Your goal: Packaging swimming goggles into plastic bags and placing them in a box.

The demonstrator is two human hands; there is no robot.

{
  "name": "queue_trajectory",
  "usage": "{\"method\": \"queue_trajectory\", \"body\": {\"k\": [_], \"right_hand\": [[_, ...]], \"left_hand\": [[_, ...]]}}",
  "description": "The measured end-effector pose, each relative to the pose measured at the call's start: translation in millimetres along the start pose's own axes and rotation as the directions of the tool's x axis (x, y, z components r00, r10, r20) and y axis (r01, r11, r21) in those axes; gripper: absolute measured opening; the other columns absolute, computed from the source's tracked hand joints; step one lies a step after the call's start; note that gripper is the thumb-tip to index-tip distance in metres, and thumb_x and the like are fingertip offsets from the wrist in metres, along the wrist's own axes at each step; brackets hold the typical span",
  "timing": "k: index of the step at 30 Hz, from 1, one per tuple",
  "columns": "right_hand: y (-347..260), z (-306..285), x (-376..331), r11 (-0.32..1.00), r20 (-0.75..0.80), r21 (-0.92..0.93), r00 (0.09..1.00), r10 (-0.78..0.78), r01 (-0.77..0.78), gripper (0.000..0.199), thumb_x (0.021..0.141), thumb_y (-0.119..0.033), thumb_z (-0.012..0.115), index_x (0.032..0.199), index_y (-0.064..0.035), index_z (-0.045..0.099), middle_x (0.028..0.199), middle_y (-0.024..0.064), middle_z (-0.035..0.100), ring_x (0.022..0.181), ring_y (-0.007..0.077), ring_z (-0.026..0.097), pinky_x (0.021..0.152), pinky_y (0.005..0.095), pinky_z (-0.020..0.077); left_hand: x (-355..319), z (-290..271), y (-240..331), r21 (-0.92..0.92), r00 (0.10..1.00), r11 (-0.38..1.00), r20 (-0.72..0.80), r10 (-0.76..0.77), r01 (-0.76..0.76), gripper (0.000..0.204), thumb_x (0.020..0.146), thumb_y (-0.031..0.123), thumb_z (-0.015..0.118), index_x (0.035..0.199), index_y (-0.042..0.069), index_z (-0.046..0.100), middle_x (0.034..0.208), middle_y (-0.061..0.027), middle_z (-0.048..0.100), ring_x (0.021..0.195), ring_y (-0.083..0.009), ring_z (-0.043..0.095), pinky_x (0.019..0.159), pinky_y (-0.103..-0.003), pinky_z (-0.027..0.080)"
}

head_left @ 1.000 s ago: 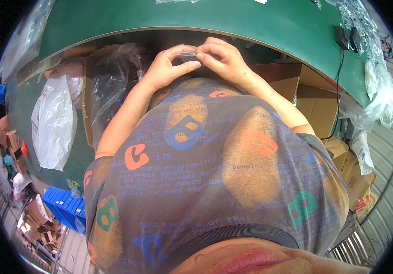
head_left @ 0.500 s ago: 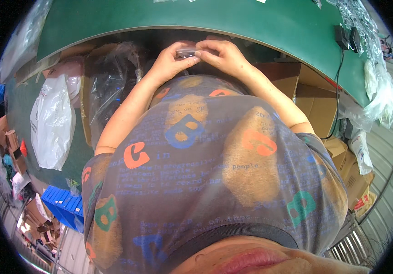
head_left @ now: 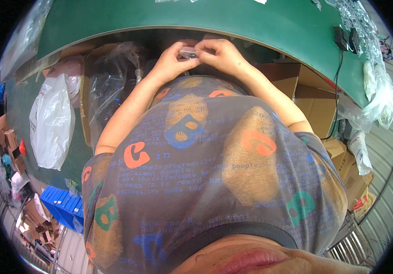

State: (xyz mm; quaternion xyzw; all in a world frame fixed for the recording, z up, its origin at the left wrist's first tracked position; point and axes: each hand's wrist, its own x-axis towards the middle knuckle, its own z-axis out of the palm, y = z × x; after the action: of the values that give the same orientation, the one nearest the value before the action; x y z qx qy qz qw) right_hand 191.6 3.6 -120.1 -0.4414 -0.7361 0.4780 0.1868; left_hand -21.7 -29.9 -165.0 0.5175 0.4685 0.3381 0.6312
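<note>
Between my two hands, just below the near edge of the green table (head_left: 196, 16), is a small clear plastic bag (head_left: 187, 53). My left hand (head_left: 174, 62) is curled around the bag's left side, thumb against it. My right hand (head_left: 221, 55) pinches the bag's right end between thumb and fingertips. What the bag holds, if anything, is too small to make out. Both hands are close in front of my body, above the dark space under the table edge.
At the left lie a white plastic bag (head_left: 50, 121) and clear film (head_left: 114, 75) in a cardboard box. Another open cardboard box (head_left: 315, 98) stands at the right. A black cable (head_left: 338, 91) hangs from adapters (head_left: 341, 37) on the table. Blue bins (head_left: 62, 205) stand lower left.
My right hand's fingers have curled in more and shifted slightly left on the bag. The bag shows a little differently between the hands; the surroundings stay the same.
</note>
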Motion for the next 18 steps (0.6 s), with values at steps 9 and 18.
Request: {"method": "queue_trajectory", "body": {"k": [9, 18], "right_hand": [[-5.2, -3.7, 4.3, 0.996, 0.066, 0.036, 0.995, 0.078, -0.081, 0.025, 0.090, -0.020, 0.069, 0.108, -0.0031, 0.072, 0.096, 0.0056, 0.071, 0.089, 0.0134, 0.066, 0.082, 0.0298, 0.0529], [-4.5, -0.3, 8.3, 1.000, 0.040, 0.014, 0.999, 0.018, -0.019, 0.025, 0.086, -0.026, 0.068, 0.103, -0.0080, 0.074, 0.091, 0.0110, 0.073, 0.082, 0.0220, 0.070, 0.077, 0.0353, 0.0539]], "left_hand": [[2.7, 3.3, -3.8, 0.050, 0.999, 0.998, -0.001, 0.036, -0.036, 0.061, 0.081, 0.022, 0.084, 0.131, 0.001, 0.056, 0.115, -0.0123, 0.069, 0.105, -0.0182, 0.066, 0.090, -0.033, 0.055], [2.7, 5.4, -2.0, 0.047, 0.999, 0.998, -0.022, 0.032, -0.031, 0.065, 0.078, 0.021, 0.084, 0.133, 0.001, 0.055, 0.115, -0.0127, 0.069, 0.105, -0.0191, 0.066, 0.089, -0.034, 0.055]]}}
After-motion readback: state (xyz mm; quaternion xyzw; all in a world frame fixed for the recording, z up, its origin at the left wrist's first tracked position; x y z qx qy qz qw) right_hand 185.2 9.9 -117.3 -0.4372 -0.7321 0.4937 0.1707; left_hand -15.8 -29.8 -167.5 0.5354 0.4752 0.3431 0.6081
